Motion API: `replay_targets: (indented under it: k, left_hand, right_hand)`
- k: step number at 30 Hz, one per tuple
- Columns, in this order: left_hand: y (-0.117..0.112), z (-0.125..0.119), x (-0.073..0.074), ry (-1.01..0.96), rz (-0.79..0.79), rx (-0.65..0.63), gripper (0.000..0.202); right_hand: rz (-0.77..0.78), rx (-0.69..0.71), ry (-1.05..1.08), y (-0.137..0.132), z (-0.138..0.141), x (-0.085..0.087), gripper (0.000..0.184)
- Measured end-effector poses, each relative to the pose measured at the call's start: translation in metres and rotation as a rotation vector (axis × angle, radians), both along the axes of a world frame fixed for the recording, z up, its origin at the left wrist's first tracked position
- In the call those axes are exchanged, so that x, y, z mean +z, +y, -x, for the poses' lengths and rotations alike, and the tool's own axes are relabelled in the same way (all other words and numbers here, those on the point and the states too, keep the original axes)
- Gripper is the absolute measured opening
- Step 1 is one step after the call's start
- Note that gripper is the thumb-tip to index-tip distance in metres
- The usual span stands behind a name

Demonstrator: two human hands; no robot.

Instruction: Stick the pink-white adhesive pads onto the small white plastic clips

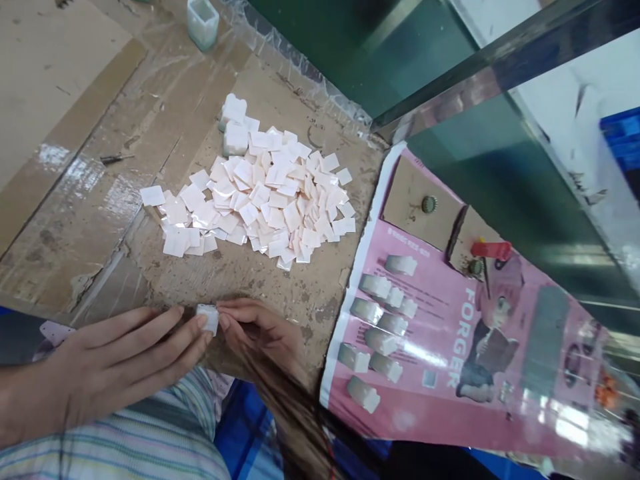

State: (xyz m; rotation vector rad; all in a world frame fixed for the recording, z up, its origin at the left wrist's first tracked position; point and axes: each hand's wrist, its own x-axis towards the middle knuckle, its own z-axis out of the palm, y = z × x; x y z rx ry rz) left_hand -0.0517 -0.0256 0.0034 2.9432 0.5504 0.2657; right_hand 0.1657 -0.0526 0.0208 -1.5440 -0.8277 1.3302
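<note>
Hair (300, 427) across right hand (270, 337), squares (275, 193) beyond

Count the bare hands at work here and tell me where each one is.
2. The left hand is at the left side of a small white block; the right hand is at its right side, partly behind strands of hair.

Round ridged piece (429, 204) on cardboard panel (406, 190); red object (493, 250) nearby; blue object (624, 143) far right.

view: head-worn | facing: forward, down | range: close above cardboard worktop (195, 120)
</note>
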Motion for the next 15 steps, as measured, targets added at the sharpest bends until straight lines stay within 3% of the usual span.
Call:
replay_targets:
  k: [5,12,15]
  left_hand:
    - [0.002,0.002,-0.003,0.029,0.027,-0.004,0.044]
    - [0.01,0.006,-0.008,0.054,0.007,-0.055,0.042]
    - [0.018,0.005,-0.009,0.035,0.038,-0.073,0.043]
  right_hand:
    - [0.091,0.11,0.016,0.01,-0.007,0.004,0.006]
    - [-0.054,0.158,-0.154,0.014,-0.008,0.003,0.011]
    - [-0.057,0.15,-0.111,0.01,-0.007,0.0,0.007]
